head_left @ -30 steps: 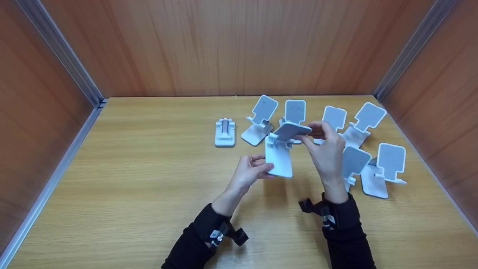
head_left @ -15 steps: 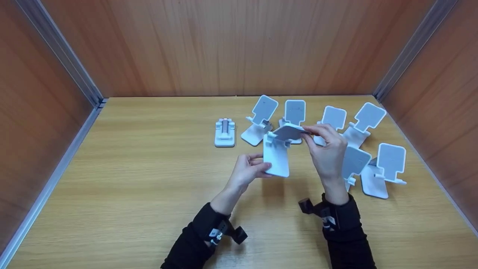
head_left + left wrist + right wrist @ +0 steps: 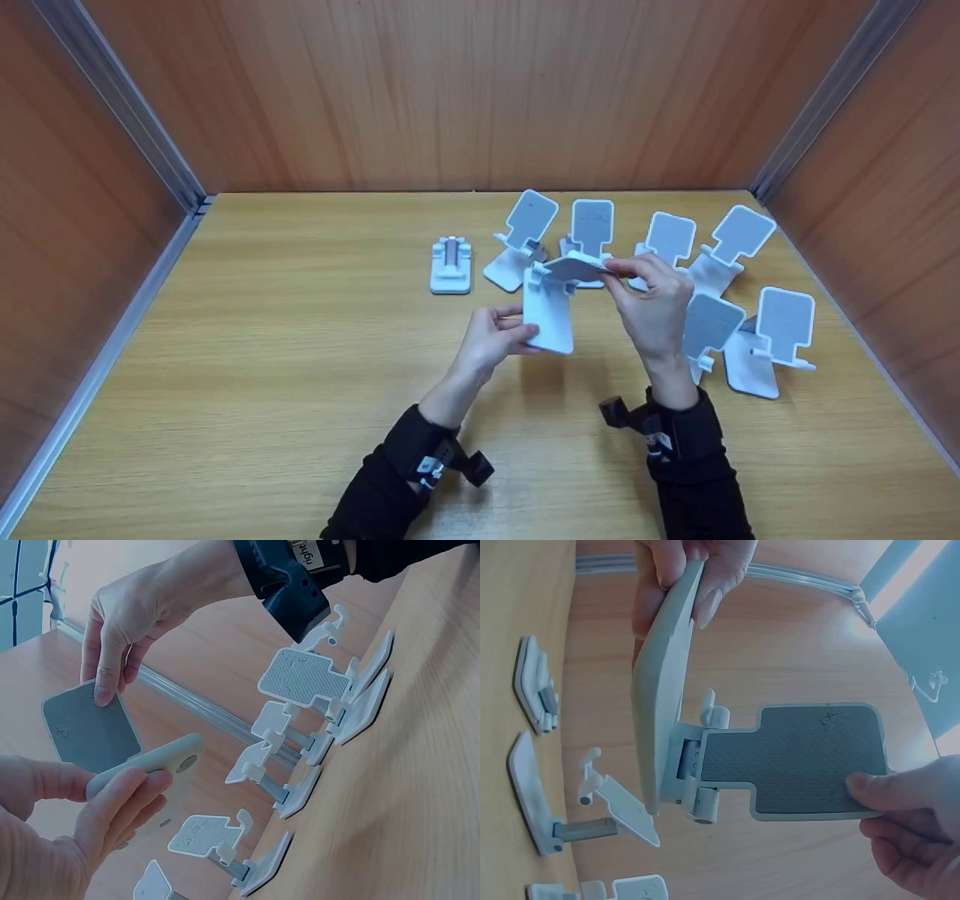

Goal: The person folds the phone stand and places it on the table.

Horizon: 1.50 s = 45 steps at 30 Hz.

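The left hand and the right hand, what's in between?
One opened white stand lies between the left hand and the right hand in the head view; both hands hold it. The right wrist view shows this too.

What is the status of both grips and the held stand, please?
Left grip holding white stand by base plate. Right grip pinching outer end of padded plate. Stand off table, unfolded. Possible hindrance: opened stands beyond and right.

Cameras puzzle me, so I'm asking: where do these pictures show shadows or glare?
Head view: a soft shadow on the table below the held stand; left wrist view: dim shadows across the tabletop; right wrist view: bright glare near the metal rail's right end.
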### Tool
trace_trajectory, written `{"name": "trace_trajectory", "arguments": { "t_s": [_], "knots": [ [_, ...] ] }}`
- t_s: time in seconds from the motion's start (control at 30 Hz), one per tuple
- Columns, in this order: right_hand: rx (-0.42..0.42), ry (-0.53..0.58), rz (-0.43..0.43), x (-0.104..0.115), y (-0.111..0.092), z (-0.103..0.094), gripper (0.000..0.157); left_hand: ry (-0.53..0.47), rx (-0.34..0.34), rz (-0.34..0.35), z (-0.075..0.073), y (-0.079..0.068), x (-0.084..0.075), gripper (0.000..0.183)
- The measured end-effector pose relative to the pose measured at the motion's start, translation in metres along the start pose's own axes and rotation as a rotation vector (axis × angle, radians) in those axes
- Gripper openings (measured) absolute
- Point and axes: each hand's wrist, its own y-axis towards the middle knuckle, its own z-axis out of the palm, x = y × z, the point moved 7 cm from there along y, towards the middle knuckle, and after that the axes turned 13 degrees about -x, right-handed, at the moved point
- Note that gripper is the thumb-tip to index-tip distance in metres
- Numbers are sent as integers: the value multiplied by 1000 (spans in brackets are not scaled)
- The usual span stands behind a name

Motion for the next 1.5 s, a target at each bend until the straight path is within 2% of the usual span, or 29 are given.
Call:
{"name": "trace_trajectory", "arguments": {
  "t_s": [0.33,0.57,0.8,0.9,1.03,1.13,1.2,1.33,1.5],
  "knots": [
    [125,29,-41,11,-14,17,13,-58,-23,27,-10,1,-10,42],
    [217,-11,-59,19,-21,25,16,-92,-30,25,-13,2,-14,43],
    [304,-68,-54,24,-27,30,16,-111,-37,38,-14,1,-18,43],
    [329,-39,-29,24,-27,29,16,-111,-32,39,-14,0,-19,42],
    [269,81,91,19,-20,23,19,-127,2,68,-11,-2,-21,40],
    [194,154,243,10,-16,19,21,-155,30,100,-9,-3,-24,39],
    [184,178,353,2,-16,20,23,-166,36,111,-9,-3,-25,38],
    [258,168,524,-11,-20,27,36,-167,30,127,-10,-4,-26,38],
    [422,179,647,-20,-29,39,47,-181,21,119,-11,-4,-27,38]
  ]
}}
